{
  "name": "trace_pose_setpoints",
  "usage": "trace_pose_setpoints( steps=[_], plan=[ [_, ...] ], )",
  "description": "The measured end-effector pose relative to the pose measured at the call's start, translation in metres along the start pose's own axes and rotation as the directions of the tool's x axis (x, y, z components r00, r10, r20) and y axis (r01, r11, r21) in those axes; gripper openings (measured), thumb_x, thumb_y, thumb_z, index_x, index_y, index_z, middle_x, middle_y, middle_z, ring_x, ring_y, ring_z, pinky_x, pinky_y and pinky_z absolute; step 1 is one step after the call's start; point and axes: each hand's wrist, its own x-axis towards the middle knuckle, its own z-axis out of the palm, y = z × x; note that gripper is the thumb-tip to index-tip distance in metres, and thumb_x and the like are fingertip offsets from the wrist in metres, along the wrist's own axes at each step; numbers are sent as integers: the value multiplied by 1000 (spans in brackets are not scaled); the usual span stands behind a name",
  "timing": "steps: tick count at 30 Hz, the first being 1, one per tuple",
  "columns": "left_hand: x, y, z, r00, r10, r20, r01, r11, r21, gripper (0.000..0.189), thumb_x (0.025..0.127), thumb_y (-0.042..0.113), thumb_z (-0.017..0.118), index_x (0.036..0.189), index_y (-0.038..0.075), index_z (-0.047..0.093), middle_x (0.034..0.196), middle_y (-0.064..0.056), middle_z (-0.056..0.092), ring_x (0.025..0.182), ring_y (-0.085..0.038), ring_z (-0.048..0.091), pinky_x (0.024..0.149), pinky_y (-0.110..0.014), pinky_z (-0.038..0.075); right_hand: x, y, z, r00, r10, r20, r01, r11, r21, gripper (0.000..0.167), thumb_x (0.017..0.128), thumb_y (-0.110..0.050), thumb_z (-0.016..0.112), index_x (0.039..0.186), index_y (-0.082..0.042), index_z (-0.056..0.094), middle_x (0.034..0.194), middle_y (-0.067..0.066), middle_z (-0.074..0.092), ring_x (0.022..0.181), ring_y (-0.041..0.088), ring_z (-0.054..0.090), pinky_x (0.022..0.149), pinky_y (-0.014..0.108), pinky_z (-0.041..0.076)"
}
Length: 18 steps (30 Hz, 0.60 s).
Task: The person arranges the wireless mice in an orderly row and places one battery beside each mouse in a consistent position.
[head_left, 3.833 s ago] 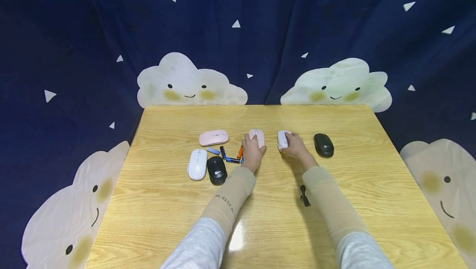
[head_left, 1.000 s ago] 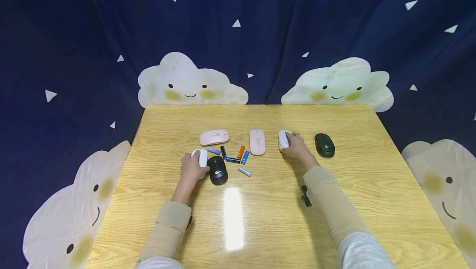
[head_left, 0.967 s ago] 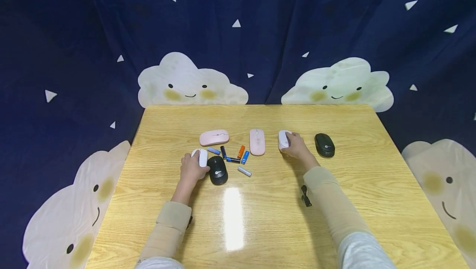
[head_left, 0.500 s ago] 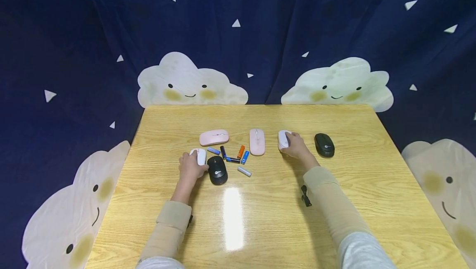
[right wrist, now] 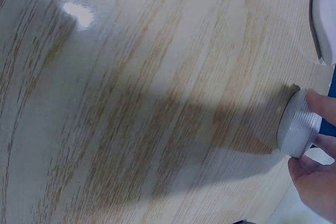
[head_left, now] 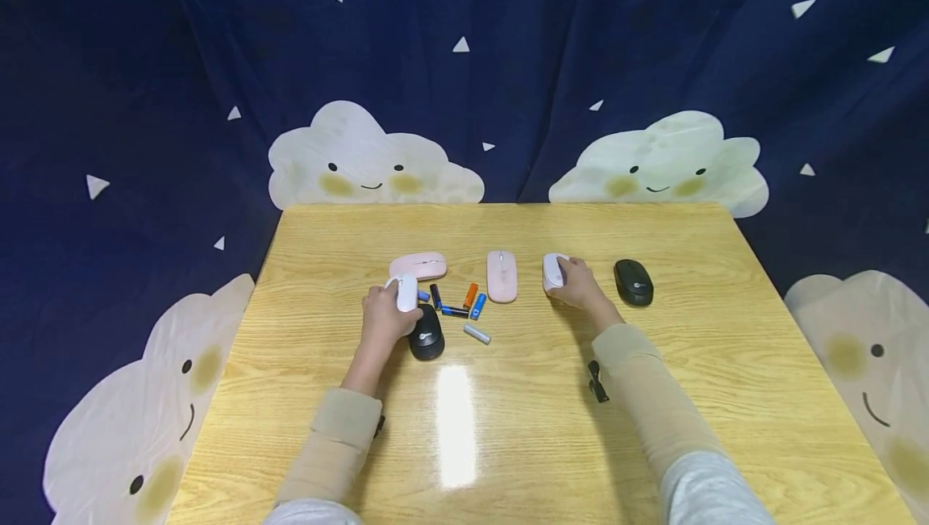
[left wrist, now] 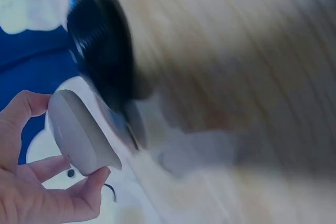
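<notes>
My left hand (head_left: 386,317) grips a white computer mouse (head_left: 406,293) by its sides. In the left wrist view that white mouse (left wrist: 79,129) is tilted and raised off the wooden table, with fingers and thumb around it. Beside it, a black mouse (head_left: 427,335) lies on the table, its upper left edge overlapped by the thumb in the head view. My right hand (head_left: 578,283) holds another white mouse (head_left: 553,272) by its sides. The right wrist view shows this white mouse (right wrist: 299,124) low at the table surface.
One pink mouse (head_left: 427,265) lies sideways behind the left hand; another pink mouse (head_left: 501,277) points away at the middle. Several batteries, among them an orange battery (head_left: 471,296) and a silver battery (head_left: 476,334), lie between. A second black mouse (head_left: 634,282) sits right of the right hand.
The left hand has left the middle pink mouse, taken hold of the white mouse at the left, lifted it and carried it rightward. My right hand has stayed on its white mouse.
</notes>
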Motion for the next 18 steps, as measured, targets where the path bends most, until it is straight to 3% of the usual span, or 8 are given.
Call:
trace_pose_setpoints(
  steps=[10,18],
  plan=[
    [-11,41,27,995,95,-5,-95,989,-113,71,68,22,76,128,-4,48,114,-29,49,98,-38,51,78,-44,47,0,0,0,1000,10,5,-10,1000,3,74,82,-14,64,140,8,24,139,36,20,125,50,24,102,55,26],
    [-22,69,49,991,131,25,-125,978,-169,72,66,23,74,129,-1,49,116,-25,50,99,-36,50,78,-42,47,0,1,0,1000,0,0,0,1000,1,74,81,-13,65,139,9,24,138,37,20,124,52,24,102,55,25]
  ],
)
